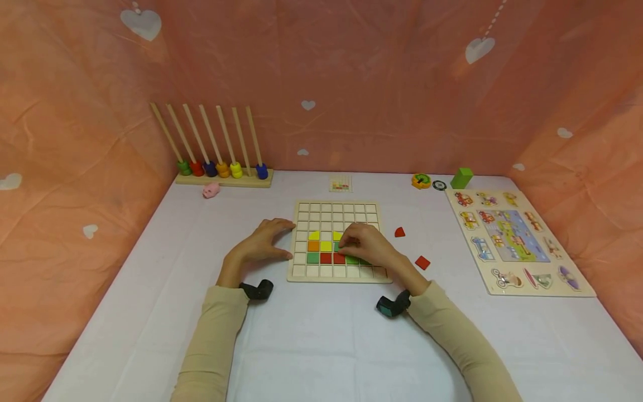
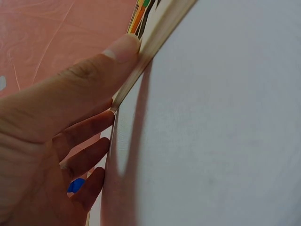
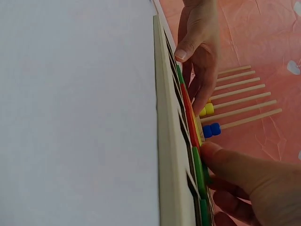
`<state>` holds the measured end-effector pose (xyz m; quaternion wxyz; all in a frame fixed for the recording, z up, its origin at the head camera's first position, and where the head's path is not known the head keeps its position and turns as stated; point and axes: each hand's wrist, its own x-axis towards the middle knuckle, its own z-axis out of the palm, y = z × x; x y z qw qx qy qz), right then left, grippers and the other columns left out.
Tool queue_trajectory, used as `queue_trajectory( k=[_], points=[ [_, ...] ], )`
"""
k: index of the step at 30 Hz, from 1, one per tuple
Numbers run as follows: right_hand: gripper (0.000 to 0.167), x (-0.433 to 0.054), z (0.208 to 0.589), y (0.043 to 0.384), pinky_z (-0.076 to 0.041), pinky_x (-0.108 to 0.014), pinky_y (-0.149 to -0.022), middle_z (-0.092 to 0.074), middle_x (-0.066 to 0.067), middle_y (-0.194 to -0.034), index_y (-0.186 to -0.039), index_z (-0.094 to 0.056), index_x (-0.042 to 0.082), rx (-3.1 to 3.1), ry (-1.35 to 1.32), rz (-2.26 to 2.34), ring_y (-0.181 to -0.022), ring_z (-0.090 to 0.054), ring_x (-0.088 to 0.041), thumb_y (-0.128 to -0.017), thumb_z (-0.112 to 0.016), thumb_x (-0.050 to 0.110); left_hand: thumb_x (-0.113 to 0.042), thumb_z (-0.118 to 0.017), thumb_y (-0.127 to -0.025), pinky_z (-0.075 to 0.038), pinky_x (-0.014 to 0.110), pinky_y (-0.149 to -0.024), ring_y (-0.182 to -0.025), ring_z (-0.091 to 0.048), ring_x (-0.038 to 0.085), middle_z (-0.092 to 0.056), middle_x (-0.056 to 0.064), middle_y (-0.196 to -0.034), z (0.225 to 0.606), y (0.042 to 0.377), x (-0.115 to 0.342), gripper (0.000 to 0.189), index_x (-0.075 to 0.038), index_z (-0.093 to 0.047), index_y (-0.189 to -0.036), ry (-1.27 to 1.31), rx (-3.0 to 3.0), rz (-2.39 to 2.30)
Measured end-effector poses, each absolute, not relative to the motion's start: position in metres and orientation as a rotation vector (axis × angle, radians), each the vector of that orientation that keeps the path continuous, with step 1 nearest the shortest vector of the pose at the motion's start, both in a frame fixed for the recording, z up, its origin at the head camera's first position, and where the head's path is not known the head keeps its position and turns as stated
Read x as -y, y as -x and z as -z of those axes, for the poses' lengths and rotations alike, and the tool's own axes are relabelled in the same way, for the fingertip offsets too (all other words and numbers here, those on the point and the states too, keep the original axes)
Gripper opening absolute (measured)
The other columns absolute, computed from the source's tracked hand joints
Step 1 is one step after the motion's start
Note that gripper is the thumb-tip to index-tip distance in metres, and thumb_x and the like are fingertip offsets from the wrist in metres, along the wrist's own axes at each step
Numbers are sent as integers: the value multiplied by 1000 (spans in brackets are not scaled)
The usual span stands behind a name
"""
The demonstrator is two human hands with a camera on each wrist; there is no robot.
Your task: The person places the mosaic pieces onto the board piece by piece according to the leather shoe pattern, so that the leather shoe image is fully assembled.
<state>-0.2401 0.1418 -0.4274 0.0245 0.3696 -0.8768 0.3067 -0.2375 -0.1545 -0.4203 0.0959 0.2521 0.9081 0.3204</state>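
A wooden grid board (image 1: 311,272) lies mid-table, with yellow, orange, green and red tiles in several of its cells. My left hand (image 1: 261,240) is at the board's left side, its thumb and spread fingers touching the edge; the left wrist view shows the thumb tip against the rim. Over the board's right half, my right hand (image 1: 369,244) has thumb and fingers curled together at a green tile (image 1: 337,245). The right wrist view shows that thumb (image 3: 216,157) down at the tiles, with more green tiles (image 3: 198,172) just in front. The right hand hides part of the grid.
A small pattern card (image 1: 341,184) lies behind the board. Right of it are a red quarter-round piece (image 1: 399,232), a red square tile (image 1: 422,262), a green block (image 1: 461,178) and a picture puzzle (image 1: 477,273). At back left stand a peg rack (image 1: 221,180) and a pink pig (image 1: 211,190).
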Motion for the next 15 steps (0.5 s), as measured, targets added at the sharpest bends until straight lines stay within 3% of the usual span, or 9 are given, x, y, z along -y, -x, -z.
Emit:
queue_trajectory(
  k=[5, 15],
  points=[
    [5, -142, 427, 240, -44, -25, -67, -61, 4, -84, -82, -72, 13, 2709, -1143, -978, -76, -51, -9, -81, -73, 18, -23, -79, -74, -25, 49, -108, -126, -33, 32, -42, 15, -140, 420, 238, 155, 71, -3, -47, -134, -750, -2693, -945],
    [7, -142, 427, 239, -45, -27, -73, -63, 4, -88, -88, -74, 13, 2764, -1107, -1028, -84, -54, -10, -83, -70, 18, -23, -79, -74, -25, 49, -108, -126, -32, 32, -42, 14, -140, 421, 238, 154, 71, -3, -47, -134, -741, -2688, -956]
  ],
)
